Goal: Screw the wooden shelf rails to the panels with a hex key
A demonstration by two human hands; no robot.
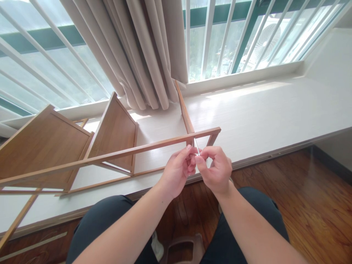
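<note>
While both hands' fingers pinch a thin metal key, pale wooden shelf frame lies sideways.

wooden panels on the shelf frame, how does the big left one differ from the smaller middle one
The left panel looks larger and is cut off by the picture's left edge; the middle panel shows whole. The left panel lies further from the hands; the middle panel stands nearer the left hand and right hand, which pinch a thin metal tool at the front rail. Both are brown wood, tilted alike, resting on the white sill.
</note>
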